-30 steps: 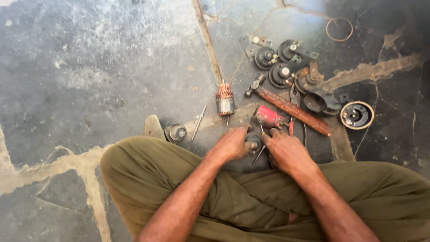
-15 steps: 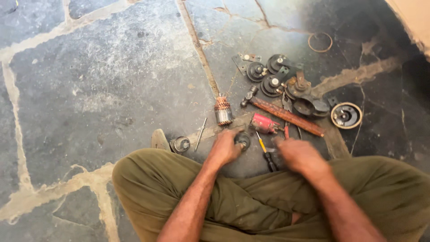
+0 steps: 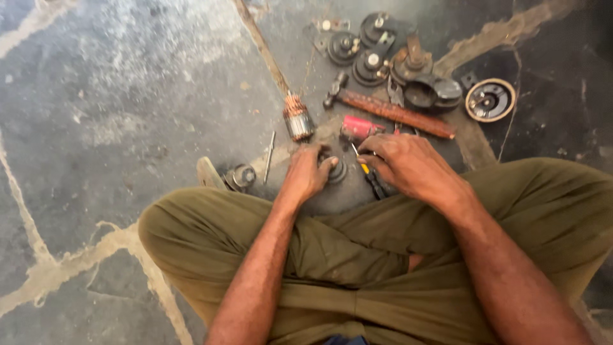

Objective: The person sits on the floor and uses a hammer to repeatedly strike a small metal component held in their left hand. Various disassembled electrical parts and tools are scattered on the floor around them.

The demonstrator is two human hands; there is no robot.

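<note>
I sit cross-legged on a stone floor in olive trousers. My left hand (image 3: pixel 308 172) grips a small dark round metal part (image 3: pixel 336 170) resting on the floor in front of my legs. My right hand (image 3: pixel 408 165) is curled around a screwdriver with a yellow-and-black handle (image 3: pixel 370 176), its tip pointing toward the round part. A red tool (image 3: pixel 359 127) lies just beyond both hands. A motor armature with copper windings (image 3: pixel 297 121) stands left of it.
A rusty hammer (image 3: pixel 389 109) lies beyond the red tool. Several dark round motor covers and parts (image 3: pixel 377 48) are scattered at the top, with a round end cap (image 3: pixel 490 99) to the right. A small cylindrical part (image 3: pixel 241 176) and a thin rod (image 3: pixel 269 155) lie near my left knee.
The view has moved closer and shifted. My right hand has come in toward the round part with the screwdriver; my left hand stays on the part.
</note>
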